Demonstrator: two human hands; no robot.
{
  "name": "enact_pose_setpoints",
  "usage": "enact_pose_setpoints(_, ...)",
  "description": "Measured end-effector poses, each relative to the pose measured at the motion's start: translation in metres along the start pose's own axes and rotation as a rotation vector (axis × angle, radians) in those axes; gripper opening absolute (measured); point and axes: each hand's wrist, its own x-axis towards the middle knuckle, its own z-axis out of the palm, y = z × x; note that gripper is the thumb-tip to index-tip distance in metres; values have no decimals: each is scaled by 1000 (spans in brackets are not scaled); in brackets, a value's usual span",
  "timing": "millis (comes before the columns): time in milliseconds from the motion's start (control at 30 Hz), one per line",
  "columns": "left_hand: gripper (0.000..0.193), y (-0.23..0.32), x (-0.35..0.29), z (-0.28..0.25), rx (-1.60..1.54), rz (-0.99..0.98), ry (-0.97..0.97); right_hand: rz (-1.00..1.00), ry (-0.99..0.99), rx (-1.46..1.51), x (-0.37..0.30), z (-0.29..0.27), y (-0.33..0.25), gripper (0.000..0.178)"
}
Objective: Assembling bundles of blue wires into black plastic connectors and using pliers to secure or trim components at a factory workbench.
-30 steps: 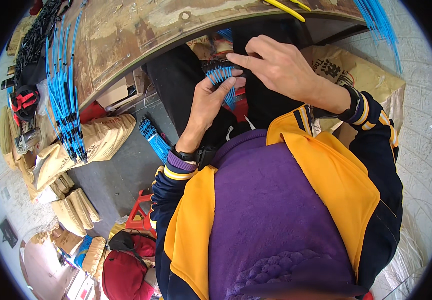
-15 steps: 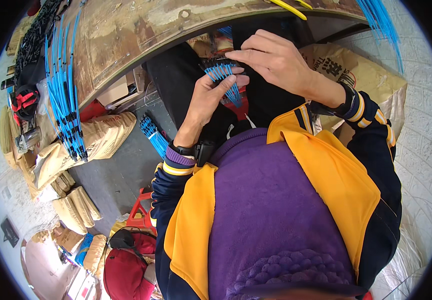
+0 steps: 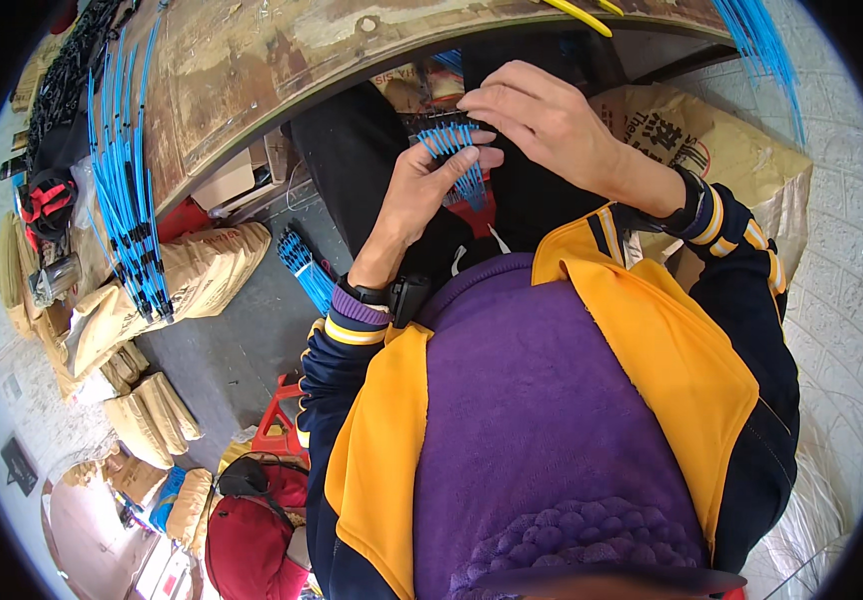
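Note:
Over my lap, below the table edge, my left hand (image 3: 414,190) is closed round a bundle of thin blue cables (image 3: 468,186). Their upper ends fan out over its fingers, and dark tips show beyond them. My right hand (image 3: 557,125) is just above and right of the fan, its thumb and forefinger pinched together near the dark tips. Whatever lies between those fingertips is too small to make out.
The worn wooden table (image 3: 282,50) spans the top. More blue cables with black ends (image 3: 132,200) hang over its left edge; others (image 3: 764,50) hang at the right. A tied bundle (image 3: 306,268) lies lower left. Yellow handles (image 3: 582,16) and brown sacks (image 3: 732,145) are nearby.
The left hand and its cable bundle have shifted slightly to the right. My right hand stays near the cable tips, with its fingers drawn a little closer together.

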Motion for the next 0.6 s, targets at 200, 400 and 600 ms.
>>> enact_pose_setpoints(200, 25, 1, -1, -1, 37, 0, -6, 35, -8, 54, 1, 2, -4, 27)
enact_pose_setpoints(400, 25, 1, 0, -3, 39, 1, -13, 181, -42, 272, -5, 11, -4, 33)
enact_pose_setpoints(600, 26, 4, 0, -3, 106, 2, -8, 196, -55, 289, -3, 8, -7, 38)
